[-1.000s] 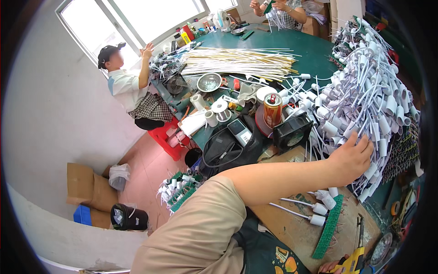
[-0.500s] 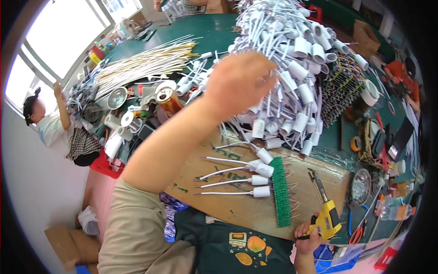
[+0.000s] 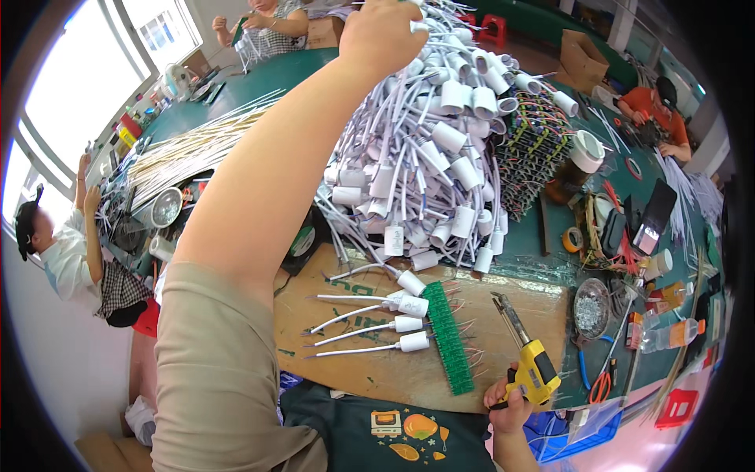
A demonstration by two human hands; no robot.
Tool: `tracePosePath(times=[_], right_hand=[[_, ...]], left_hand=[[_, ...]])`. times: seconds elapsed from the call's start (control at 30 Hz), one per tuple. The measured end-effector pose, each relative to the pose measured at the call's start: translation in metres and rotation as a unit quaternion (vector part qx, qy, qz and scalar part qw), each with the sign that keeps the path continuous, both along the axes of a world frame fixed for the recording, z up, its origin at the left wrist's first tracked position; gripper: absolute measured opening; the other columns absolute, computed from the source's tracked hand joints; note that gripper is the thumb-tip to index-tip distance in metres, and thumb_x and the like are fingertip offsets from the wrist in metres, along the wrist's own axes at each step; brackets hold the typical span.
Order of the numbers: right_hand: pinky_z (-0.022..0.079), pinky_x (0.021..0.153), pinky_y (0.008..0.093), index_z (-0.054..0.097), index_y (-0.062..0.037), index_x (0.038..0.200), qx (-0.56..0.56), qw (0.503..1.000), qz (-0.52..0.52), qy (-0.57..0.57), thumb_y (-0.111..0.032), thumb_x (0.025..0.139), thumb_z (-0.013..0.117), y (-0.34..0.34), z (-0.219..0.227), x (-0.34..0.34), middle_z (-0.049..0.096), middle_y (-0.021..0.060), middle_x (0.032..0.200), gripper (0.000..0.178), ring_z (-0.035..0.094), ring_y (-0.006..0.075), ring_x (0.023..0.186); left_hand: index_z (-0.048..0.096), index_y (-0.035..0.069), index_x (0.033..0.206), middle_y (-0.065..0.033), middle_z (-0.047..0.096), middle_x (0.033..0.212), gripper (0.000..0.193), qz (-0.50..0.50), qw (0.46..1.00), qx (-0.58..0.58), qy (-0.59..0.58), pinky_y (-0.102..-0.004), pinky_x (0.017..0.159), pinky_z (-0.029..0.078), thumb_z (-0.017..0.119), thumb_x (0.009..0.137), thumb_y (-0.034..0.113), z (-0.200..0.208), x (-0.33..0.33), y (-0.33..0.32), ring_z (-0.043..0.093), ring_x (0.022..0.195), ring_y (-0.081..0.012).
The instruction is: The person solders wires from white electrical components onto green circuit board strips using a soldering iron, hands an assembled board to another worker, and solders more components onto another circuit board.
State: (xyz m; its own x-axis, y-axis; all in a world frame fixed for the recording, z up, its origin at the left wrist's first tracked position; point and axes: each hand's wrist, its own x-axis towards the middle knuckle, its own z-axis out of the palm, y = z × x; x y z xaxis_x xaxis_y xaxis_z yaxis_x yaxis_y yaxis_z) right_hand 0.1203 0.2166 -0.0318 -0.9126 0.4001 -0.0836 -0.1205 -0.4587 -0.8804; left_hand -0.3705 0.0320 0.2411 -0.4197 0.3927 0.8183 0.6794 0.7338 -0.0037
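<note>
My left hand (image 3: 385, 35) reaches to the top of a tall heap of white lamp holders with wire leads (image 3: 440, 145); its fingertips are mostly hidden, so what they hold cannot be made out. Low on the right, my right hand (image 3: 510, 397) is closed round the grip of a yellow and black soldering gun (image 3: 535, 374), whose metal tip points up and left. Between my arms, several white lamp holders (image 3: 412, 341) lie in a row, their leads to the left. Their right ends meet a green strip of circuit boards (image 3: 450, 338) with thin wires on its far side.
A brown work board (image 3: 354, 374) lies under the row. Rightward are a metal bowl of small bits (image 3: 591, 307), orange-handled scissors (image 3: 601, 387), a plastic bottle (image 3: 672, 336) and a tape roll (image 3: 572, 239). Co-workers (image 3: 657, 118) sit around the green table (image 3: 314, 61).
My left hand has moved up and away from the heap's near side to its top. The view has shifted. My right hand still grips the soldering gun.
</note>
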Motion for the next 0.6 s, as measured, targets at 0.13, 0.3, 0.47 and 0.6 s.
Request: tracePosePath(times=[0.13, 0.3, 0.47, 0.6], right_hand=[[0.045, 0.052, 0.0319, 0.045, -0.0018, 0.136, -0.004, 1.000, -0.011, 0.005, -0.036, 0.089, 0.074, -0.004, 0.002, 0.000, 0.051, 0.0036, 0.070, 0.066, 0.051, 0.0158, 0.056], [0.046, 0.054, 0.0333, 0.046, -0.0021, 0.136, -0.015, 1.000, -0.003, -0.010, -0.036, 0.088, 0.076, -0.005, 0.006, 0.000, 0.052, 0.0035, 0.071, 0.067, 0.052, 0.0167, 0.057], [0.046, 0.055, 0.0332, 0.046, -0.0022, 0.136, -0.026, 1.000, -0.002, -0.013, -0.036, 0.087, 0.077, -0.005, 0.008, -0.001, 0.053, 0.0044, 0.073, 0.067, 0.052, 0.0176, 0.058], [0.047, 0.063, 0.0350, 0.043, -0.0016, 0.140, -0.056, 0.998, 0.026, -0.015, -0.028, 0.089, 0.073, 0.002, 0.005, 0.003, 0.053, 0.0061, 0.076, 0.064, 0.053, 0.0184, 0.065]], left_hand=[[0.072, 0.013, 0.116, -0.0111, 0.073, 0.108, 0.045, 0.086, 0.990, -0.098, 0.063, -0.0464, 0.086, 0.054, 0.069, 0.083, 0.043, -0.003, -0.037, 0.022, 0.070, 0.100, -0.0320], [0.070, 0.004, 0.117, -0.0155, 0.073, 0.110, 0.067, 0.116, 0.963, -0.152, -0.191, -0.0410, 0.087, 0.054, 0.078, 0.074, 0.054, 0.021, -0.052, 0.037, 0.070, 0.099, -0.0318], [0.070, 0.006, 0.116, -0.0160, 0.073, 0.107, 0.062, 0.062, 0.936, -0.254, -0.235, -0.0416, 0.084, 0.054, 0.079, 0.074, 0.051, 0.026, -0.045, 0.038, 0.070, 0.096, -0.0298], [0.072, 0.006, 0.106, -0.0161, 0.073, 0.100, 0.052, 0.046, 0.943, -0.238, -0.228, -0.0408, 0.082, 0.054, 0.080, 0.074, 0.045, 0.021, -0.046, 0.034, 0.070, 0.092, -0.0282]])
